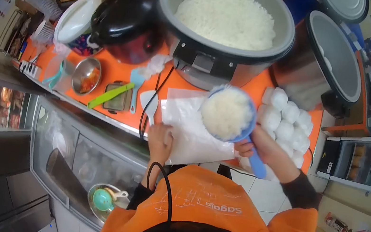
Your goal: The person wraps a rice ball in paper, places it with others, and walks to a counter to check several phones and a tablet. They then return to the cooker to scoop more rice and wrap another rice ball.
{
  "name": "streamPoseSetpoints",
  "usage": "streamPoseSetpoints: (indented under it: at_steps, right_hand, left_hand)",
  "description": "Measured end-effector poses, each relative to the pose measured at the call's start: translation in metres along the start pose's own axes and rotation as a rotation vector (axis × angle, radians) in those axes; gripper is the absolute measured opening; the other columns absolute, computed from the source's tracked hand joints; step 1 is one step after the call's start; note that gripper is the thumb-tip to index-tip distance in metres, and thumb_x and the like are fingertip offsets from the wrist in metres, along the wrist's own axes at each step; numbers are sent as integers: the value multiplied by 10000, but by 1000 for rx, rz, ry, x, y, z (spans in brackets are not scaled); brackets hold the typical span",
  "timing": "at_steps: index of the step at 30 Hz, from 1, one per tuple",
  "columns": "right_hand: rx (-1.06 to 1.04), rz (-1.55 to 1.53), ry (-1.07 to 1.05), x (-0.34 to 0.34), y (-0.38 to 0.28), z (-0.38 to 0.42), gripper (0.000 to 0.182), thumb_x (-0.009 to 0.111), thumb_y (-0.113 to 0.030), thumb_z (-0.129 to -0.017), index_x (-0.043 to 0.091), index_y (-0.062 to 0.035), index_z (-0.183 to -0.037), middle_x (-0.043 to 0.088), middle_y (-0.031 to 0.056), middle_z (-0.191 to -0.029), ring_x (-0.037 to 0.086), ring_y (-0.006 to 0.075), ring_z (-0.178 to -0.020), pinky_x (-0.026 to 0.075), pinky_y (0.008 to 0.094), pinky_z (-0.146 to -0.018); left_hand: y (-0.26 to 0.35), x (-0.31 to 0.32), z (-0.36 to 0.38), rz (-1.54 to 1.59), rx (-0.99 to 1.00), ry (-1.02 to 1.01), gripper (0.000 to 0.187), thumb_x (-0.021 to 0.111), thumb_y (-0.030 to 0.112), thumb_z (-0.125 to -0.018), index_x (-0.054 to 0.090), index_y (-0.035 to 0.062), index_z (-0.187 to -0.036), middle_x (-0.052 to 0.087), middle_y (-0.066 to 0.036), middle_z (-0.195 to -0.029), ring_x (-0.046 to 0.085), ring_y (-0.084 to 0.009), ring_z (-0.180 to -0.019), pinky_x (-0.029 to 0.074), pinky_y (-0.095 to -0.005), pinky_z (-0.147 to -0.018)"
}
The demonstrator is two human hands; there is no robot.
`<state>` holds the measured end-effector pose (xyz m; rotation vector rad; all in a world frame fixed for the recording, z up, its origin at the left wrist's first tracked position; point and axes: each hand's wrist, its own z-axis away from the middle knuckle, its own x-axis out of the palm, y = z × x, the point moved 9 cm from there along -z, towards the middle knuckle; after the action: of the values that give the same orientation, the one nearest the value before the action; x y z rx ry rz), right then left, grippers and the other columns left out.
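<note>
My right hand (264,149) is closed round a blue scoop (257,165) heaped with white rice (226,112), held over the right part of a stack of clear-white sheets (182,139). At the table's front edge, left of the sheets, my left hand (160,140) is closed on the handle of a white rice paddle (149,105), whose blade points away from me. Beyond the scoop stands a large rice cooker (207,66) full of cooked rice (228,19). Several white wrapped rice portions (284,128) are piled to the right of the scoop.
A second cooker pot (333,56) stands at the right. Leftward on the orange table are green tongs (111,95), a light-blue spatula (135,87), a metal bowl (86,76) with reddish food and a black-lidded pot (127,21). Below is a glass-topped chest (107,155). A black cable crosses the tabletop.
</note>
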<state>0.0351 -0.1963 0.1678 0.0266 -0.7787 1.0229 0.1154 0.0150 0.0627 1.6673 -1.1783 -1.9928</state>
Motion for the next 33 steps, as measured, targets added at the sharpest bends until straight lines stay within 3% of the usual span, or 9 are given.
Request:
streamPoseSetpoints:
  at_steps: [3, 6, 8, 15, 21, 24, 27, 30, 33]
  right_hand:
    - [-210, 163, 220, -38, 23, -40, 274, 355, -377, -927, 468, -134, -986, 446, -3, -586, 400, 93, -412, 364, 251, -421]
    - [-828, 1422, 800, -36, 14, -72, 364, 451, -329, -904, 421, -111, -1194, 555, 116, -699, 558, 243, -492, 458, 357, -461]
    - [-756, 1826, 741, -38, 54, -128, 500, 503, -280, -875, 333, -98, -1308, 583, 198, -847, 612, 351, -618, 493, 432, -517]
    - [-941, 1389, 665, -40, 34, -86, 459, 495, -208, -881, 340, -77, -1293, 566, 234, -1021, 610, 390, -711, 498, 450, -608]
    - [-1694, 761, 820, 41, -101, 110, 362, 430, -144, -916, 357, -37, -1254, 531, 134, -940, 555, 218, -784, 454, 328, -682]
    - [-1856, 1268, 950, 95, -163, 151, 319, 420, -188, -936, 394, -31, -1213, 519, 93, -890, 537, 131, -732, 458, 239, -607]
    - [-2179, 1334, 1274, 107, -140, 164, 300, 452, -172, -918, 442, -23, -1178, 522, 107, -1010, 525, 174, -897, 443, 306, -769]
    - [-2094, 1013, 876, 69, -66, 122, 255, 569, -26, -781, 500, 13, -1024, 520, 149, -984, 501, 301, -934, 387, 377, -825]
    - [-1442, 1225, 611, 8, 31, 3, 434, 707, -112, -663, 518, -60, -1049, 537, 134, -1014, 489, 298, -1008, 350, 400, -904]
  left_hand:
    - [-2, 44, 42, -392, 156, -72, 562, 583, 304, -799, 409, 13, -1247, 379, -164, -1319, 299, -306, -1281, 169, -481, -1065]
    - [-11, 65, 55, -442, 131, -131, 778, 556, 441, -807, 256, -17, -1359, 235, -172, -1428, 186, -299, -1344, 133, -491, -1076]
    - [-13, 69, 58, -474, 132, -164, 863, 524, 501, -811, 167, -33, -1389, 150, -170, -1466, 127, -292, -1364, 125, -497, -1075]
    - [-8, 62, 61, -391, 155, -208, 799, 551, 477, -800, 217, 72, -1403, 170, -168, -1460, 138, -304, -1360, 118, -532, -1063]
    - [-4, 58, 69, -366, 361, -214, 504, 658, 329, -745, 515, 223, -1216, 386, -82, -1335, 324, -287, -1260, 158, -557, -1031]
    - [9, 56, 61, -270, 460, -174, 269, 680, 227, -720, 620, 161, -974, 542, -22, -1109, 472, -217, -1084, 244, -507, -983]
    - [20, 52, 54, -197, 527, -211, 124, 661, 181, -738, 614, 109, -827, 593, -7, -956, 529, -189, -955, 293, -441, -939]
    - [10, 49, 45, -94, 381, -232, 122, 650, 177, -753, 606, 104, -840, 589, -29, -861, 531, -202, -940, 297, -451, -939]
    - [13, 41, 40, -5, 320, -195, 126, 650, 176, -759, 607, 91, -842, 590, -42, -827, 543, -213, -910, 300, -435, -935]
